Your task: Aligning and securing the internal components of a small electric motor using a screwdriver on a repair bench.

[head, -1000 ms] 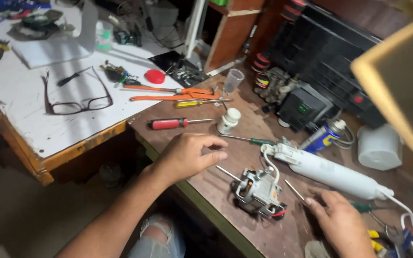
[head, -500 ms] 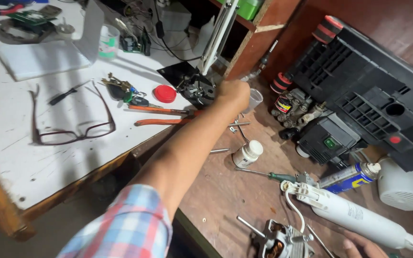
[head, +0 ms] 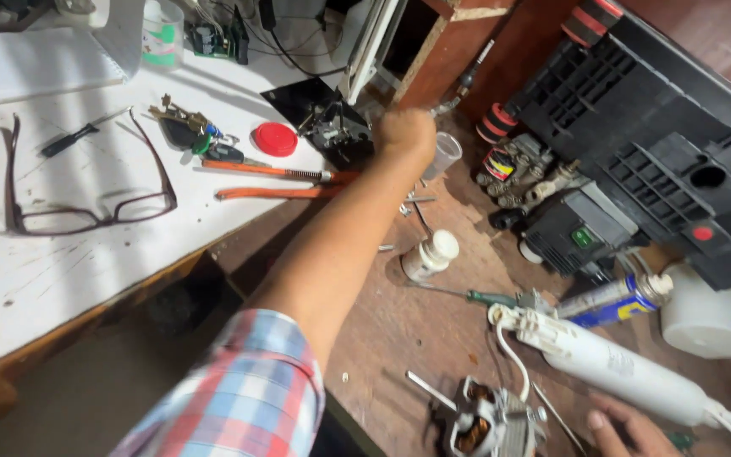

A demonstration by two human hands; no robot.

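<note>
Left hand (head: 405,134), fist closed, grip contents hidden, reaches just beside the clear plastic cup (head: 444,155); best steadied to avoid tipping it.

The left hand (head: 405,133) reaches over the brown bench (head: 399,330), just left of a clear cup (head: 444,155). Glasses (head: 86,199) lie on the white table (head: 35,271) further left. The right hand (head: 628,432) rests beside the motor (head: 488,423), before a long white cylinder (head: 628,377).
</note>
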